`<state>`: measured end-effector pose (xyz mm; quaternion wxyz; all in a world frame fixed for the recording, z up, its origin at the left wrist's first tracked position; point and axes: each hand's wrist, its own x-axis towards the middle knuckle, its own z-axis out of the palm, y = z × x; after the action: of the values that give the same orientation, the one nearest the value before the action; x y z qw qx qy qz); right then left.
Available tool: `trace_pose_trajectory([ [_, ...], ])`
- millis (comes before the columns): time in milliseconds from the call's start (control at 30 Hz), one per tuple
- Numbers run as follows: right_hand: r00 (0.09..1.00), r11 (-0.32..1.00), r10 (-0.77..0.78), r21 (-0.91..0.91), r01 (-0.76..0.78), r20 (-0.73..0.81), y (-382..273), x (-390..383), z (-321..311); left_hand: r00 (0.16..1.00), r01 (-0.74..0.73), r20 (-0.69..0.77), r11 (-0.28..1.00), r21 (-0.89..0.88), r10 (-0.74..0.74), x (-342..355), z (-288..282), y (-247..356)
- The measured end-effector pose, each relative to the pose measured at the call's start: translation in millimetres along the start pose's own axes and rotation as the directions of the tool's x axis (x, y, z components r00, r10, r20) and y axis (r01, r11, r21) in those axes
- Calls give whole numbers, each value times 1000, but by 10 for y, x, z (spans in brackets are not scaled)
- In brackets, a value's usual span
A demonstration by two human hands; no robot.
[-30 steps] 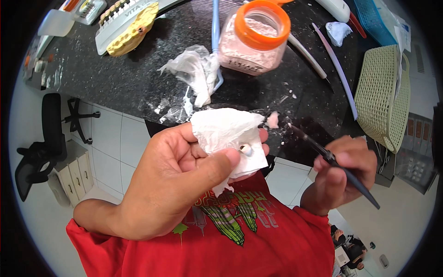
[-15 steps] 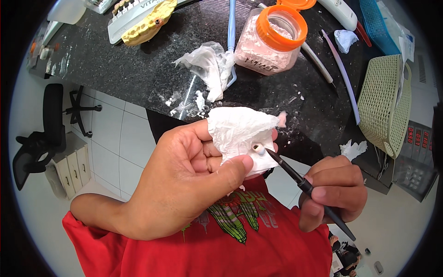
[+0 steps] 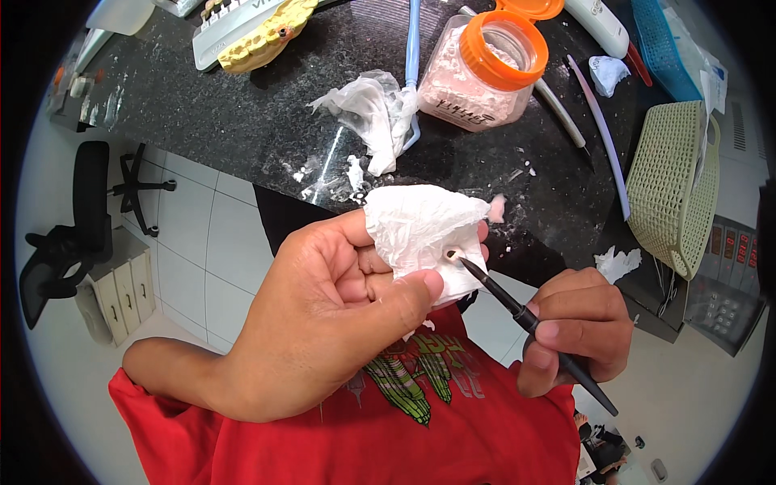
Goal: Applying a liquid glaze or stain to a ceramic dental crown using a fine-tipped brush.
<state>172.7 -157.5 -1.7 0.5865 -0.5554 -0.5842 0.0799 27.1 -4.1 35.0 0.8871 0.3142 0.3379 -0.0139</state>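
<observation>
My left hand (image 3: 327, 311) pinches a folded white tissue (image 3: 420, 222), thumb in front and fingers behind. On the tissue, just beyond the thumb tip, sits a small whitish tooth-like piece, seemingly a dental crown (image 3: 452, 254), with a dark hollow showing. A slim black brush (image 3: 503, 295) is gripped between the thumb and fingers of my right hand (image 3: 586, 323). Its dark tip reaches the crown and partly covers it, so whether they touch is hard to make out. A pink scrap (image 3: 496, 208) shows at the tissue's right edge.
Beyond my hands, a black speckled counter (image 3: 218, 121) carries a powder jar (image 3: 473, 85) with an orange rim, crumpled tissue (image 3: 376, 117), a yellow dental cast (image 3: 267, 40) and a lilac-handled tool (image 3: 598, 133). A cream basket (image 3: 663, 178) stands at right; a black chair (image 3: 89, 202) is left.
The brush has moved slightly up and left, its tip now over the crown rather than at its lower right. My left hand and the tissue have stayed nearly still.
</observation>
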Motion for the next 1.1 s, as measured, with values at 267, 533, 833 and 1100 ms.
trace_pose_trajectory([
  [267, 1000, 999, -14, -30, 14, 1, -1, 21, 19, 1000, -1, -10, 1000, 4, 1, 0, 13, 7],
  [533, 999, 999, -28, -25, 27, -35, 16, 24, 39, 1000, -9, -4, 1000, -4, 9, -1, -1, -2],
  [833, 999, 999, -32, -31, 32, -26, 2, 13, 29, 1000, -1, -11, 1000, 6, 1, -10, 10, 19],
  [1100, 999, 999, -25, -42, 27, 39, -6, 24, 0, 1000, 2, 2, 1000, 5, -2, -2, 5, 9],
])
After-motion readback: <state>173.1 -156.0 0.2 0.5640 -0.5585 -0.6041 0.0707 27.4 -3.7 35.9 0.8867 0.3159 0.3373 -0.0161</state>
